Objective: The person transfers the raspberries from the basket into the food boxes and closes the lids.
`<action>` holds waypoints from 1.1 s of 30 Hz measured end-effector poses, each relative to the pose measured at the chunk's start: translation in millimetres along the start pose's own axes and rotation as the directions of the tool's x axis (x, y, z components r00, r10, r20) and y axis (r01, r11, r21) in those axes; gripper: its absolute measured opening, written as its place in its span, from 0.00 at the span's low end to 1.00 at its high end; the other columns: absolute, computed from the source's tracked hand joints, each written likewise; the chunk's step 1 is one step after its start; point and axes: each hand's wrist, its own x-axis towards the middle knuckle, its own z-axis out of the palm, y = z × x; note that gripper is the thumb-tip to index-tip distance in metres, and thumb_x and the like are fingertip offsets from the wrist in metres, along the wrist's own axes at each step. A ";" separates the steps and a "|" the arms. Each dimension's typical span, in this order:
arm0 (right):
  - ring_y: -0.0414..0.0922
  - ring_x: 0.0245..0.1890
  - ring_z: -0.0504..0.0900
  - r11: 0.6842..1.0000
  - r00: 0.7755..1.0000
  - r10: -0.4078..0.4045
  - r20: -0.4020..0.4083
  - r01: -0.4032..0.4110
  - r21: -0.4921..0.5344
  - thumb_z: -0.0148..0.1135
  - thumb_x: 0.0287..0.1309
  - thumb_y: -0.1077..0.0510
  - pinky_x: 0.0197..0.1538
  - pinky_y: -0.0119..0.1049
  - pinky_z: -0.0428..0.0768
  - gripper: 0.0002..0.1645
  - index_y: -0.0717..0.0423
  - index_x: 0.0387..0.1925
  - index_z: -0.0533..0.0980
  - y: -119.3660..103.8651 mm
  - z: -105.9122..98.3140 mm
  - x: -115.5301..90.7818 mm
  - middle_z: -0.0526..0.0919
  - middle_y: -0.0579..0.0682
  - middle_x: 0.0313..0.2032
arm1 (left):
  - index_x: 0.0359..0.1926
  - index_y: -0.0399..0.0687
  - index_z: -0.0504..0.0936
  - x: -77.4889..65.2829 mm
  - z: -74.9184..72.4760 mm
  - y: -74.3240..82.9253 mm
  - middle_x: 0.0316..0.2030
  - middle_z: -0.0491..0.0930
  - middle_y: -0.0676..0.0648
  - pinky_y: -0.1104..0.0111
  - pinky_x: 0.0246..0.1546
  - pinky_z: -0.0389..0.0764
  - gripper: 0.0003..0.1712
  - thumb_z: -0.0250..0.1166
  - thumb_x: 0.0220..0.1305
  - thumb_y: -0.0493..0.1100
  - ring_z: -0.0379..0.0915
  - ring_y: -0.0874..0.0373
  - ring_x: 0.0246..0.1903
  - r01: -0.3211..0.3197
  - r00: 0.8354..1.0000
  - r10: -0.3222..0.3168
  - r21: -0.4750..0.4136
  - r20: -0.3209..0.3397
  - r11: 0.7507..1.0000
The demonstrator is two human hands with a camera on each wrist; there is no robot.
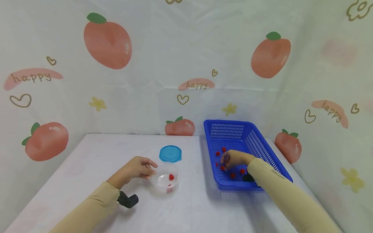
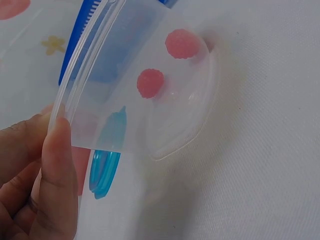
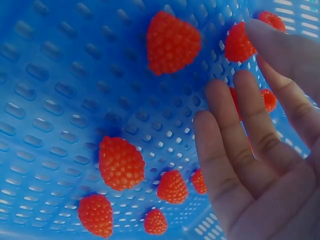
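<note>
My left hand (image 1: 140,170) pinches the rim of a clear plastic tub (image 2: 112,75) between thumb and fingers. Two red raspberries (image 2: 182,44) lie inside the tub, which sits tilted in the left wrist view. My right hand (image 1: 234,158) is down inside a blue plastic basket (image 1: 210,155), its fingers loosely bent and spread. In the right wrist view, the thumb overlaps a raspberry (image 3: 239,44), and nothing is held between the fingers. Several more raspberries (image 3: 121,163) lie scattered on the basket's perforated floor, some partly hidden behind the fingers.
A blue translucent lid (image 1: 170,153) lies on the white table (image 1: 192,207) just behind the tub. The basket's raised walls surround the right hand. A printed cloth (image 1: 151,64) with fruit pictures stands behind and at both sides of the table.
</note>
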 end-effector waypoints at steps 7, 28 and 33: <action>0.43 0.32 0.73 0.999 0.999 0.035 -0.011 -0.035 -0.026 0.69 0.52 0.67 0.38 0.32 0.75 0.11 0.56 0.38 0.79 -2.5 2.5 1.1 0.77 0.48 0.30 | 0.44 0.38 0.83 0.8 -0.3 -1.6 0.28 0.76 0.45 0.68 0.31 0.84 0.16 0.73 0.53 0.37 0.77 0.58 0.23 -0.004 1.000 0.004 -0.007 0.001 1.000; 0.44 0.35 0.74 0.995 0.997 0.062 -0.036 -0.064 -0.070 0.69 0.52 0.66 0.45 0.38 0.77 0.08 0.53 0.34 0.81 -1.4 6.1 6.8 0.79 0.47 0.31 | 0.44 0.38 0.83 -0.8 -1.8 -0.4 0.28 0.75 0.45 0.69 0.32 0.84 0.17 0.73 0.52 0.37 0.77 0.58 0.24 -0.007 1.000 0.008 -0.020 0.013 1.000; 0.44 0.34 0.74 0.997 0.998 0.052 -0.032 -0.053 -0.049 0.69 0.52 0.66 0.44 0.37 0.77 0.07 0.54 0.34 0.81 -2.2 4.9 4.5 0.79 0.47 0.30 | 0.44 0.38 0.83 -0.6 -1.0 0.5 0.28 0.76 0.45 0.69 0.31 0.84 0.16 0.73 0.53 0.37 0.77 0.58 0.23 -0.001 1.000 0.001 -0.020 0.012 1.000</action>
